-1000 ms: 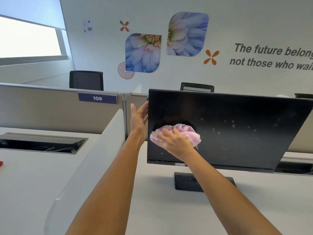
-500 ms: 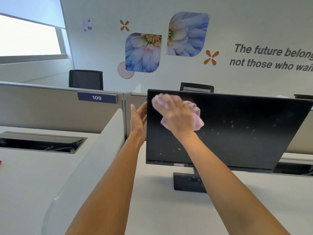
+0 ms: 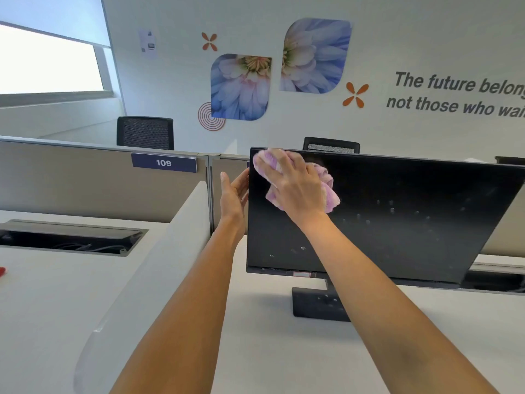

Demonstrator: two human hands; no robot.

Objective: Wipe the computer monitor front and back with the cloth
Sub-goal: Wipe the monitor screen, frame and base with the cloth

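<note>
Black monitor (image 3: pixel 397 223) upright, scrn spotted – pink cloth (image 3: pixel 329 191) bunched at top-left.

a white desk (image 3: pixel 284 351) carries the monitor (image 3: pixel 412 223), whose black base (image 3: pixel 315 305) sits flat on it toward the back. a low curved divider (image 3: pixel 159 265) separates it from a second desk (image 3: pixel 42 308) at left, which has an open cable slot (image 3: pixel 71 240) and a small red thing (image 3: pixel 2 272) at its left edge.

Just 1 view, worn on the head, facing forward across the white desk top (image 3: pixel 284 351). Close to the black flat-panel computer monitor (image 3: pixel 412 237) at centre-right, with the white lettered wall (image 3: pixel 426 38) behind.
</note>
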